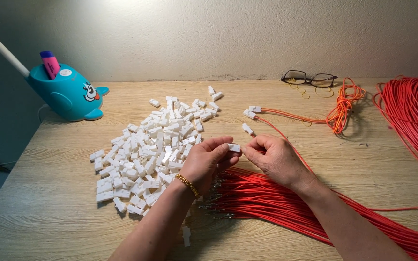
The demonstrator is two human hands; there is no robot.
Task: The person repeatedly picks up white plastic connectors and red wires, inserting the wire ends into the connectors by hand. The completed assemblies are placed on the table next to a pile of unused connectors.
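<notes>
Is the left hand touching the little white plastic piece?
Touching. The head view shows the left hand pinching the white connector between fingertips.

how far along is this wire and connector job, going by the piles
Early, by the look of it. Done: a small coil of orange wires with white connectors fitted lies near the glasses. In hand: the left hand holds a white connector while the right hand pinches at it. Left: a large pile of loose connectors and a thick bundle of bare-ended wires.

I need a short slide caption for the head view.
Both hands hold a white connector above red wires.
</notes>
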